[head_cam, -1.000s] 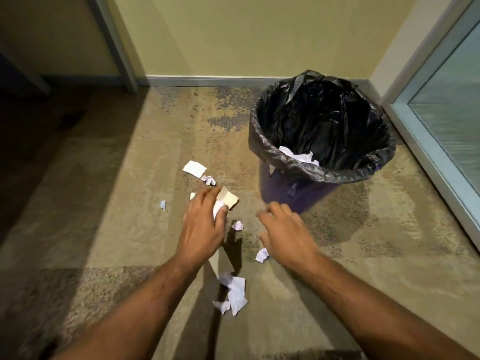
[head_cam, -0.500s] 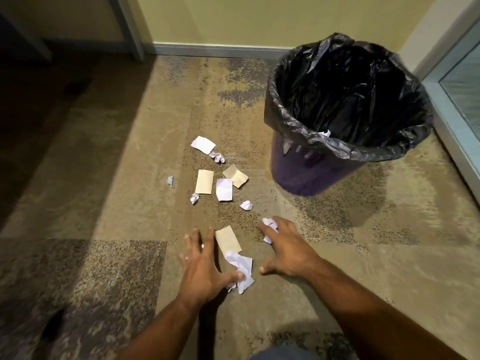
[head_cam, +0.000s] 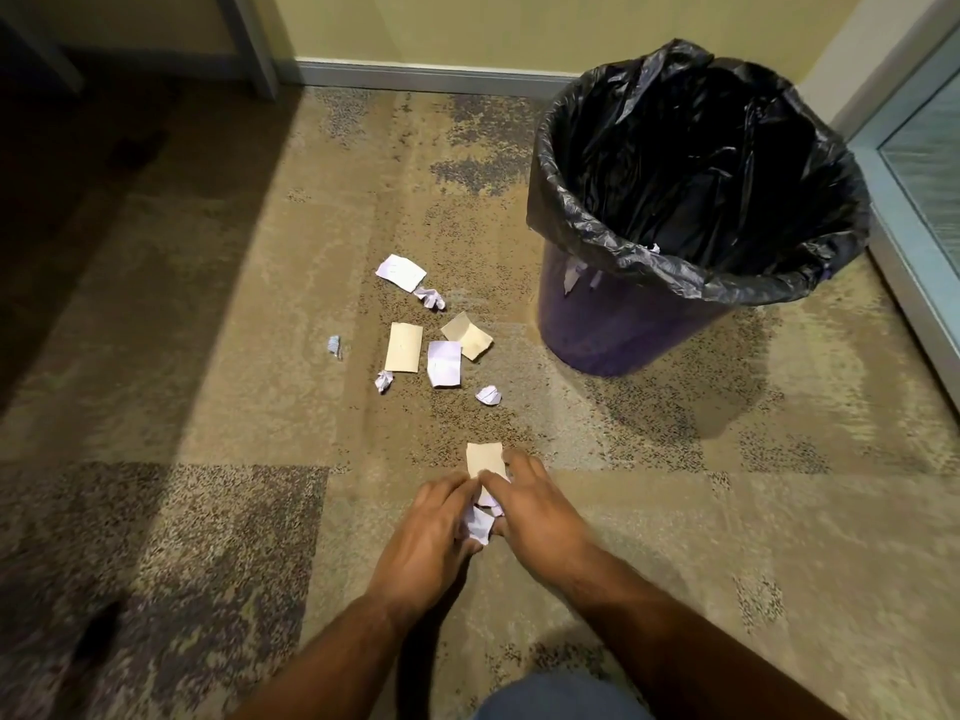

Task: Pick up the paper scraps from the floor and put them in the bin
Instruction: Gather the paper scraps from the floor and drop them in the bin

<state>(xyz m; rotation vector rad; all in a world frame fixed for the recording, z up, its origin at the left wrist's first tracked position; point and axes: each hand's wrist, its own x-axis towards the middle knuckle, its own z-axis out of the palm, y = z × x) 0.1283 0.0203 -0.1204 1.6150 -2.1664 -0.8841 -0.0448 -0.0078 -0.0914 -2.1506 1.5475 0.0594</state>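
Observation:
My left hand [head_cam: 434, 537] and my right hand [head_cam: 535, 517] press together low on the carpet, pinching a tan paper scrap [head_cam: 485, 459] and crumpled white scraps [head_cam: 479, 523] between them. Further away lie several loose scraps: a white piece [head_cam: 401, 272], a tan card [head_cam: 404, 347], a white square [head_cam: 444, 363], a folded tan piece [head_cam: 466, 335] and small crumpled balls [head_cam: 489, 394]. The purple bin [head_cam: 613, 324] with a black liner [head_cam: 691, 163] stands at the right, a little white paper showing at its rim.
A wall with a grey baseboard [head_cam: 415, 77] runs along the back. A glass door frame [head_cam: 914, 210] stands just right of the bin. A furniture leg [head_cam: 249, 39] rises at the back left. My knee [head_cam: 561, 698] shows at the bottom edge.
Both hands have come together from spread positions, gathering the tan and white scraps between them. The view has shifted slightly; the far scraps and the bin lie unmoved.

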